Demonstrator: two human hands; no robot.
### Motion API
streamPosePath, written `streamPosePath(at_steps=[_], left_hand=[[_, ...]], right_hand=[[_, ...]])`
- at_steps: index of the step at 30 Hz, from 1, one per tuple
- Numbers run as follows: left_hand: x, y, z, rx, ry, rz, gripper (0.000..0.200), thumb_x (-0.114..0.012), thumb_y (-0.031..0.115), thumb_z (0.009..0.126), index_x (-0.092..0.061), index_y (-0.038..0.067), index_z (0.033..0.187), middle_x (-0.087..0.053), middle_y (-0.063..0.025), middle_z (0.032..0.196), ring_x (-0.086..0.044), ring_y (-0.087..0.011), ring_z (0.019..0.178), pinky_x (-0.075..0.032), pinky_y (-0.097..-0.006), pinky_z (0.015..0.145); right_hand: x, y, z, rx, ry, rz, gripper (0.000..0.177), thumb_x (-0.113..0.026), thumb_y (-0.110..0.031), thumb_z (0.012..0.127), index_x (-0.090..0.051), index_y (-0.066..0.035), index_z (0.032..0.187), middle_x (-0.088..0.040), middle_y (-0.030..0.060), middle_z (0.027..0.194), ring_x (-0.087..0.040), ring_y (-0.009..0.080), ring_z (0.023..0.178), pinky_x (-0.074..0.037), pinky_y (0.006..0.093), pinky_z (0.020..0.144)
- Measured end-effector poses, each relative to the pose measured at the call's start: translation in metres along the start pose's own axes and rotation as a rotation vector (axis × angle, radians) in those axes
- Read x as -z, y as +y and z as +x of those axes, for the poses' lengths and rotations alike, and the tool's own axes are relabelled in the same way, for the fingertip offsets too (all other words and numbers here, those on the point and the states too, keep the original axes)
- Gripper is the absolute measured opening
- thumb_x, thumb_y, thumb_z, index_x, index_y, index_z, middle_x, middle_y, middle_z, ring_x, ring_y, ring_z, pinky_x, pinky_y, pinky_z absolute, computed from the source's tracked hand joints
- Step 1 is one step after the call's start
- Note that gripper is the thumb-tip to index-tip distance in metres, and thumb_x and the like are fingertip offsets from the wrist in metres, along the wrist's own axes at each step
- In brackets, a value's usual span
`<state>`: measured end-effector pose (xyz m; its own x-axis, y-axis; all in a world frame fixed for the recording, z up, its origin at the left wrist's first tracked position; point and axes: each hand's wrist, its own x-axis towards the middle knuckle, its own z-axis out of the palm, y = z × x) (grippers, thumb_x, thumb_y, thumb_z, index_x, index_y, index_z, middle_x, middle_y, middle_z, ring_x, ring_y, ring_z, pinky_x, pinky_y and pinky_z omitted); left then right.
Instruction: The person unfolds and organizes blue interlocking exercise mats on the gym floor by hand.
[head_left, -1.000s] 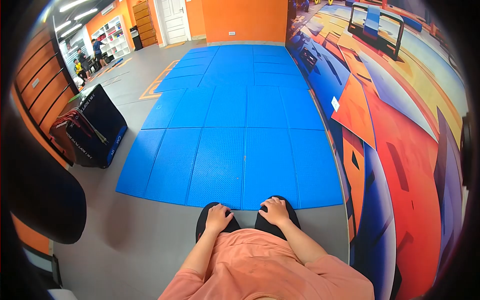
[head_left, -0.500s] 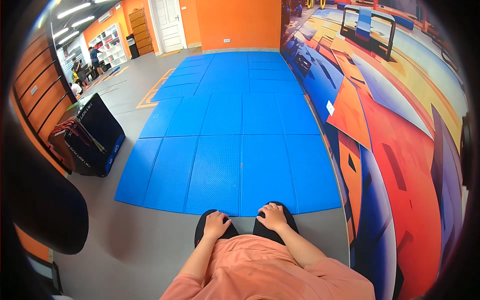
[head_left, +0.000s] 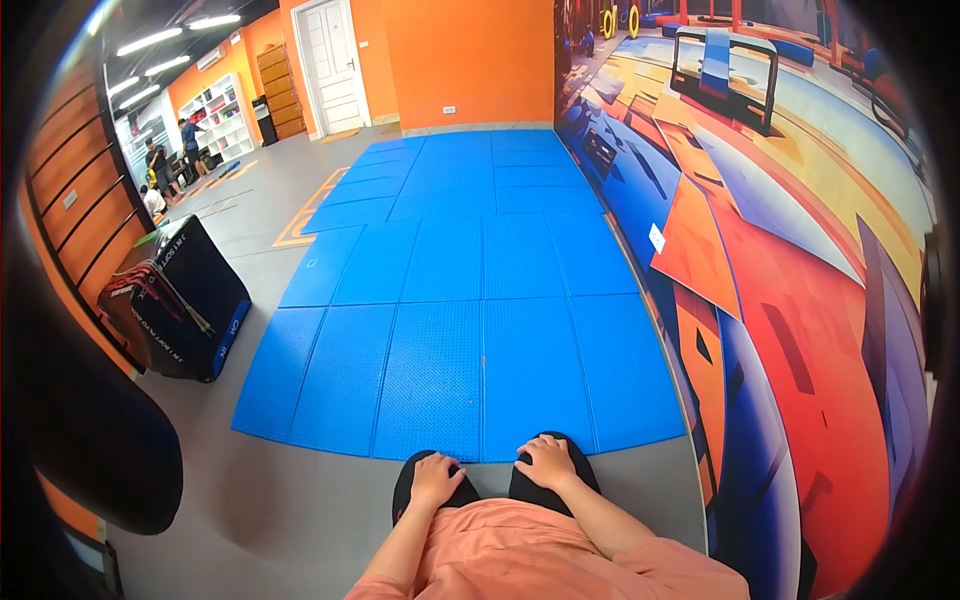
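My left hand lies palm down on my left knee, which is covered in black cloth. Over on the other knee rests my right hand, its fingers spread a little. Neither hand holds anything. Just in front of both knees is the near edge of the blue floor mats. An orange-pink shirt covers my lap and upper arms.
A dark soft plyo box with cords over it stands at left. Nearer, a large black padded shape hangs over the grey floor. A painted wall borders the mats at right. Several people are far left, near white shelves.
The view has tilted slightly upward, so mats, knees and hands appear lower in the picture. Both hands stay in place on the knees.
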<state>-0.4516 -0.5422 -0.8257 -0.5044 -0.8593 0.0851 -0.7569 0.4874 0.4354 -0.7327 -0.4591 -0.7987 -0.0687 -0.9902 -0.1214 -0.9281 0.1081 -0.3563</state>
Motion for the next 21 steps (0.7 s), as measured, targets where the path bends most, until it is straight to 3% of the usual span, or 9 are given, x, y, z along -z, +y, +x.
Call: streamPosePath(at_steps=[21], left_hand=[[-0.0005,0.0,-0.0016,-0.022,0.024,0.01,0.033,-0.068,0.039,0.09,-0.075,0.01,0.103,-0.068,-0.0104,0.107,-0.061,-0.0308,0.11,-0.043,-0.045,0.098]], right_hand=[[-0.0035,0.0008,-0.0014,0.007,0.03,0.025,0.037,-0.065,-0.045,0.092,-0.071,-0.021,0.12,-0.063,0.0057,0.135,-0.044,0.0273,0.139,-0.029,0.047,0.114]])
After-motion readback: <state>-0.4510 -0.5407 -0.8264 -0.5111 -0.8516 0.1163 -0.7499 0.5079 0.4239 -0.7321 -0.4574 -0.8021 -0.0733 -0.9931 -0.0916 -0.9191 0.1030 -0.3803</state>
